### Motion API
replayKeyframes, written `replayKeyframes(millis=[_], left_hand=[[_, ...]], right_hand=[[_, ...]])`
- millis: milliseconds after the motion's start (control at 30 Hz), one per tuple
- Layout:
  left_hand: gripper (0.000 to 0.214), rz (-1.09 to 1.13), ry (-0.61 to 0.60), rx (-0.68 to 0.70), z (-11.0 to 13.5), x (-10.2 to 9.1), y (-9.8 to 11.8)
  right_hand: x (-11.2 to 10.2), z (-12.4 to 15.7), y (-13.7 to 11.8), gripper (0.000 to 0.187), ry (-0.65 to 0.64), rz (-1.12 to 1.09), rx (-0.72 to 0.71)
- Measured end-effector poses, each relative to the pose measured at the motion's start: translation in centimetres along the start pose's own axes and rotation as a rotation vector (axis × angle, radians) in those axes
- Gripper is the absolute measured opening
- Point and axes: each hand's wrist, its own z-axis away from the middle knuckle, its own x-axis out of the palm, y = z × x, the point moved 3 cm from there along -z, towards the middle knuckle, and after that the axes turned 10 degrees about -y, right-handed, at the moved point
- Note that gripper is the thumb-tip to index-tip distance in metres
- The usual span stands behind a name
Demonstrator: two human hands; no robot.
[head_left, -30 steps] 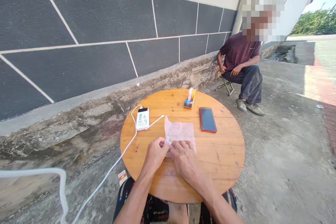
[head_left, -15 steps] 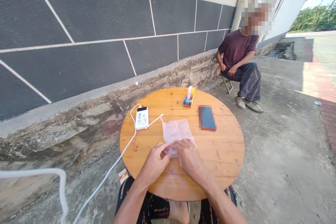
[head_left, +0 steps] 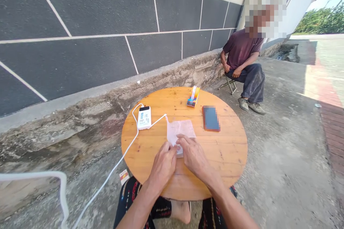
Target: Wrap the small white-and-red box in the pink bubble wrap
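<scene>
Both hands pinch the near edge of the thin plastic bag [head_left: 179,131], lying flat mid-desk [head_left: 228,157]: left hand [head_left: 163,165], right hand [head_left: 194,155]. Keep fingertips close together and press flat (film looks slippery) so the edge stays aligned.

Both forearms are bare from the lower edge of the view to the wrists, with no sleeve, watch, ring or band showing on either. The left hand [head_left: 162,166] and the right hand [head_left: 194,156] are ungloved, with short nails as far as the view lets one judge. Below the arms, the lap is covered by a dark, nearly black garment [head_left: 158,207] patterned with small red and pale marks, possibly shorts or a skirt. A bare knee or foot shows between its two halves.
</scene>
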Motion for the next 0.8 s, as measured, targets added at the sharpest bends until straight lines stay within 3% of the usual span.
replayKeyframes(millis=[67, 167, 300, 400, 567, 800], left_hand=[[0.032, -0.069, -0.005, -0.013, 0.0, -0.1, 0.2], [0.028, -0.148, -0.018, -0.027, -0.1, -0.4, 0.3], [0.027, -0.162, -0.006, -0.019, -0.2, -0.6, 0.2], [0.027, -0.151, 0.008, -0.021, -0.2, -0.6, 0.1], [0.027, -0.146, -0.007, -0.032, -0.1, -0.7, 0.0], [0.027, -0.107, 0.012, 0.005, -0.1, -0.6, -0.4]], right_hand=[[-1.1, 0.9, 1.3, 0.029, 0.09, -0.07, -0.005], [-2.6, 3.0, 4.5, 0.018, 0.2, -0.178, 0.198], [-2.3, 5.4, 7.5, 0.027, -0.014, -0.247, 0.493], [-1.2, 5.5, 7.4, 0.036, -0.123, -0.25, 0.519], [0.0, 3.9, 6.2, 0.034, -0.145, -0.302, 0.492], [1.2, 3.3, 6.4, 0.038, -0.157, -0.744, 0.566]])
